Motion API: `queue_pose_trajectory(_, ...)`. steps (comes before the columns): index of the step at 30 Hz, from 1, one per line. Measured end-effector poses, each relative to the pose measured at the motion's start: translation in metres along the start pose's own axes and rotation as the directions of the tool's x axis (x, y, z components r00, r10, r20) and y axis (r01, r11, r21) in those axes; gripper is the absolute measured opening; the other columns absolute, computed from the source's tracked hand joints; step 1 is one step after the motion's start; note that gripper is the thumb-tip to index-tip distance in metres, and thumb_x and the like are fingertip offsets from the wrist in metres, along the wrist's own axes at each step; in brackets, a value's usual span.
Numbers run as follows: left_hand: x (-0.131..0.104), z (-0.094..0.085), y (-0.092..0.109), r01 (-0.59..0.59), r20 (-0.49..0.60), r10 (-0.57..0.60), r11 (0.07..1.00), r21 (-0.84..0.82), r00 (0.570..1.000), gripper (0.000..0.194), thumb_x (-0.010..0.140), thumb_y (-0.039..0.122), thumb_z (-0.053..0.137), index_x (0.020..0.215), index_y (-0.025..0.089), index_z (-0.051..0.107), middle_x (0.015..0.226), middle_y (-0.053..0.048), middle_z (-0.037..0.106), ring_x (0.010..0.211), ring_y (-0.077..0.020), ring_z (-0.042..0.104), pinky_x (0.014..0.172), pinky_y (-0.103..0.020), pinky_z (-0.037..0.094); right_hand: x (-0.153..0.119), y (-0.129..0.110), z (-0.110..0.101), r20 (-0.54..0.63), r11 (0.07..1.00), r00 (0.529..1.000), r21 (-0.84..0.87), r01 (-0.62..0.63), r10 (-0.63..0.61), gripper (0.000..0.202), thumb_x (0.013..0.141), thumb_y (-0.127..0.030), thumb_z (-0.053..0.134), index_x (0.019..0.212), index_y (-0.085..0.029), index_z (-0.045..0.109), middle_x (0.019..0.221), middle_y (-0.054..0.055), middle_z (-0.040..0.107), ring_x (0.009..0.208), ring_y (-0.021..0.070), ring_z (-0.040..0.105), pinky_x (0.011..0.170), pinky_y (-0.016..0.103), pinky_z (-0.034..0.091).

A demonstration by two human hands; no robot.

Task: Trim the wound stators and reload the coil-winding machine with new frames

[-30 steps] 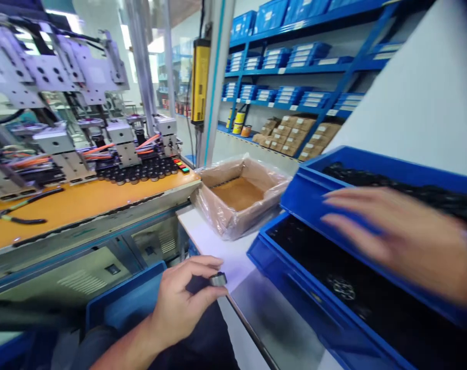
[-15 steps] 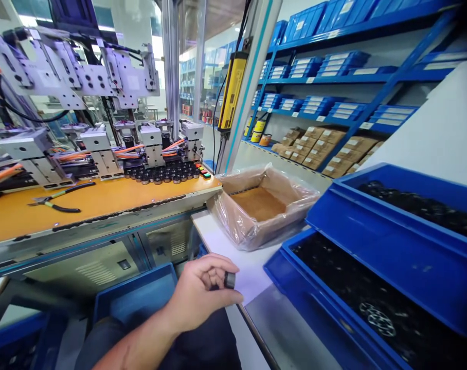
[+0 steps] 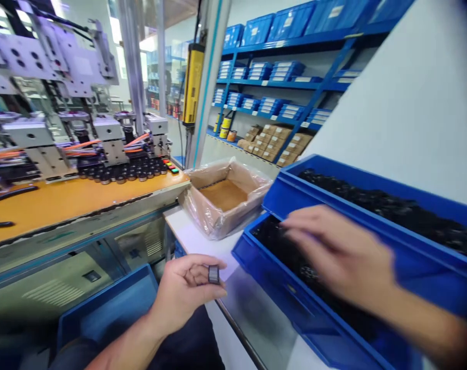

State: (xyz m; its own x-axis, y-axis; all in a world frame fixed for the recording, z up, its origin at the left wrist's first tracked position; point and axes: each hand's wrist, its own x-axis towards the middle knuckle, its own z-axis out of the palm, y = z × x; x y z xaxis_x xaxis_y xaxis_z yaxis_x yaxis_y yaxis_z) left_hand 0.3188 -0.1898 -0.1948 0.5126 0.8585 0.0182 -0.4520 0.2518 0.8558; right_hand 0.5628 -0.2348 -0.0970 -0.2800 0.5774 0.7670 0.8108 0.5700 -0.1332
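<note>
Between the thumb and fingers of my left hand [image 3: 191, 282] is a small dark cylindrical part [image 3: 214, 274], held above the edge of the white table. My right hand [image 3: 334, 252], blurred by motion, hovers over the lower blue bin [image 3: 264, 267], which holds many small black parts [image 3: 274, 236]. Its thumb and fingertips point left and sit close together; whether anything is between them is too blurred to tell. Behind it stands the upper blue bin [image 3: 295, 192], also filled with black parts [image 3: 372, 200].
A plastic-lined carton [image 3: 221, 223] stands on the white table [image 3: 175, 221]. At left, a machine bench [image 3: 148, 203] carries rows of black round parts [image 3: 120, 179] and pliers [image 3: 13, 194]. A blue tub [image 3: 113, 303] is below. Blue shelving [image 3: 287, 82] stands behind.
My right hand has come into view over the lower bin. The view has turned right, so the bench and carton appear further left. My left hand still holds the dark part.
</note>
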Motion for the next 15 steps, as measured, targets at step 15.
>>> queue_pose_trajectory(15, -0.008, 0.008, -0.017, -0.132, 0.042, 0.129, 0.988, 0.078, 0.991, 0.038, 0.060, 0.008, 0.087, 0.095, 0.023, 0.078, 0.076, -0.002, 0.079, 0.070, -0.0155, 0.074, 0.069, -0.023, 0.060, -0.043, -0.036, 0.066, 0.066, 0.882, 0.991, 0.465, 0.074, -0.117, 0.038, 0.083, -0.002, 0.054, 0.120, -0.008, 0.058, 0.103, 0.015, 0.061, 0.097, 0.0214, 0.061, 0.079, 0.037, 0.058)
